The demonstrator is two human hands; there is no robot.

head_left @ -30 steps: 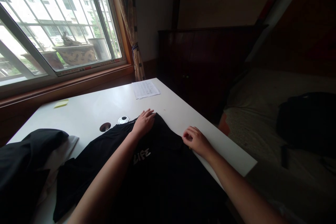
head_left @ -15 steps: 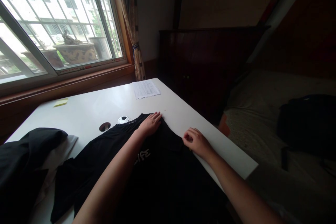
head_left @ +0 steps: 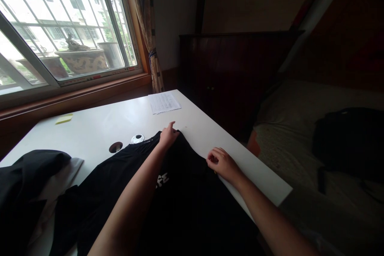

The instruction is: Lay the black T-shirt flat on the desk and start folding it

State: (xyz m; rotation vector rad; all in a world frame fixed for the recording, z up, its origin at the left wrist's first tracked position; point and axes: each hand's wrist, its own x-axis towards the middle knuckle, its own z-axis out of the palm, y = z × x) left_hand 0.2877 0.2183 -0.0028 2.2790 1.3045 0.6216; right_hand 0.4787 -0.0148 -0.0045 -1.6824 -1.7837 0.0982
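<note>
A black T-shirt (head_left: pixel 186 192) with white lettering on its front lies spread over the white table (head_left: pixel 204 128). At its shoulder by the neckline is my left hand (head_left: pixel 169 136), with one finger raised and the rest curled down onto the cloth. My right hand (head_left: pixel 223 164) is closed in a pinch on the shirt's right edge, at the sleeve. My left forearm crosses the shirt and hides part of the lettering. The lower part of the shirt is lost in shadow.
Another dark garment with a pale part (head_left: pixel 39 168) lies bunched at the left. Near the collar are a round hole (head_left: pixel 115 147) and a white-rimmed round piece (head_left: pixel 137 139). Papers (head_left: pixel 164 102) and a yellow note (head_left: pixel 64 119) lie toward the back. A dark bag (head_left: pixel 348 144) rests on the bed.
My left hand has gone from lying flat on the shoulder to curled fingers with one raised, slightly nearer the collar. My right hand keeps its pinch on the edge.
</note>
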